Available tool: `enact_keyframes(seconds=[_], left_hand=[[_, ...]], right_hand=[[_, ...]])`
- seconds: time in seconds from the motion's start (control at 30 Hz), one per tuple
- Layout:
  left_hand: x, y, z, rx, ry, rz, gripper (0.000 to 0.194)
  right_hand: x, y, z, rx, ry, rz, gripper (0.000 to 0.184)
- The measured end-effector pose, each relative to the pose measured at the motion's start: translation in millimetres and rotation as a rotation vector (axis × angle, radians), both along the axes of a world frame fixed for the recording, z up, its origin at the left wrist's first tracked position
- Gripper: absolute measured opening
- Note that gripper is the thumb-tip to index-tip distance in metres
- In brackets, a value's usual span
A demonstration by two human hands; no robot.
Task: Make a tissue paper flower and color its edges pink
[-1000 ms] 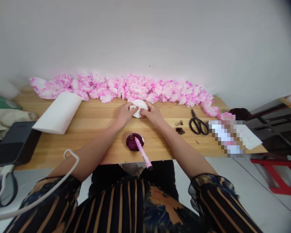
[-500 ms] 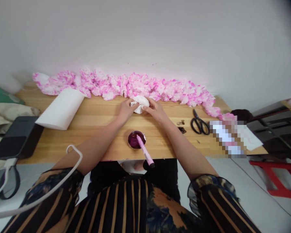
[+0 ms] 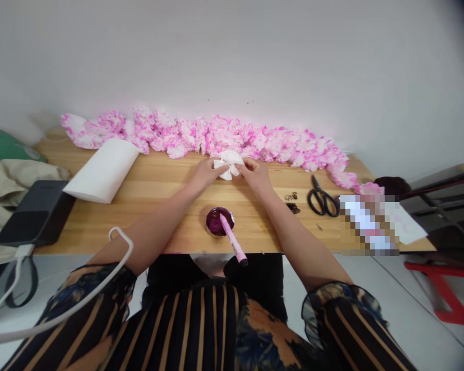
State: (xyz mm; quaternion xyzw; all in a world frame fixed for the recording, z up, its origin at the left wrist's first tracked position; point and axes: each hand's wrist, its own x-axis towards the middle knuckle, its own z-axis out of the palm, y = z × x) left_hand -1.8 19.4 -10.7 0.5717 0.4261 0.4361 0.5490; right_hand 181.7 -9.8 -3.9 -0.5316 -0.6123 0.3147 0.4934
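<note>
Both of my hands pinch a white paper flower just above the wooden table, my left hand on its left side and my right hand on its right. Fingers of both hands are closed on the paper. Right behind it a long row of pink and white paper flowers lies along the wall. Nearer to me stands a small cup of purple dye with a pink brush resting in it, its handle pointing over the table's front edge.
A white paper stack lies at the left, with a black phone on cloth beyond it. Black scissors and small dark wire bits lie at the right. A red stool stands on the floor at the right.
My hands stay on the white paper flower and have worked its petals slightly apart. The view has shifted a little, so everything sits a bit further right and up.
</note>
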Motion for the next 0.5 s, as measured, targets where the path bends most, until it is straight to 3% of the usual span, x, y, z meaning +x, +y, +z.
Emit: enact_keyframes(seconds=[0.5], left_hand=[[0.1, -1.0, 4.3, -0.081, -0.042, 0.036, 0.018]], right_hand=[[-10.8, -7.6, 9.6, 0.084, -0.123, 0.048, 0.023]])
